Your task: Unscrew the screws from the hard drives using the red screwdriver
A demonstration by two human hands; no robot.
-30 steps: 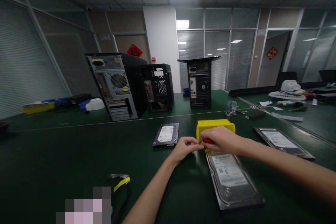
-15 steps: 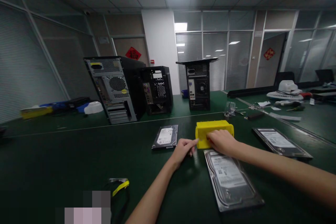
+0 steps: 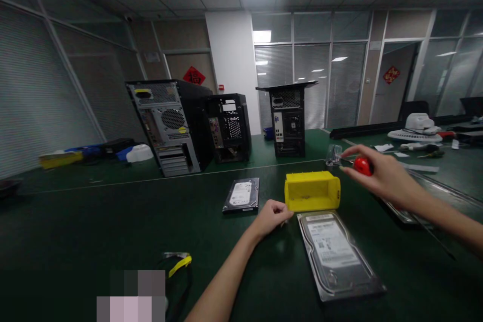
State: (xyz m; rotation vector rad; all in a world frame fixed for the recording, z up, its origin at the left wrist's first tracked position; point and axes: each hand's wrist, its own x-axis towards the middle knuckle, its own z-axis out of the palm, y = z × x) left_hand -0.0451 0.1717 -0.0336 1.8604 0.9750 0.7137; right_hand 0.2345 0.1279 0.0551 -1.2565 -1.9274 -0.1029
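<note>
My right hand [image 3: 385,176] is raised at the right, its fingers closed around a screwdriver with a red handle [image 3: 363,165]. A thin dark shaft slants down to the right below the wrist. My left hand [image 3: 272,216] rests on the green table with fingers pinched together; whatever small thing they hold is unclear. Just beside its fingertips lies a yellow bin [image 3: 313,178], its open side towards me. In front of the bin is a hard drive [image 3: 332,246], label up. Another hard drive [image 3: 241,193] lies beyond my left hand. A third drive [image 3: 402,217] is partly covered by my right hand.
Computer cases stand at the back: a large one [image 3: 171,121], a bare black one [image 3: 232,128] and one with a raised top [image 3: 289,123]. A clear plastic object [image 3: 333,155] sits near my right fingertips. A yellow-and-black strap [image 3: 180,264] lies front left.
My right hand has left the yellow bin, moved right and lifted, and now holds the red-handled screwdriver. My left hand stays beside the bin, its fingers drawn closer together. The view shifted slightly.
</note>
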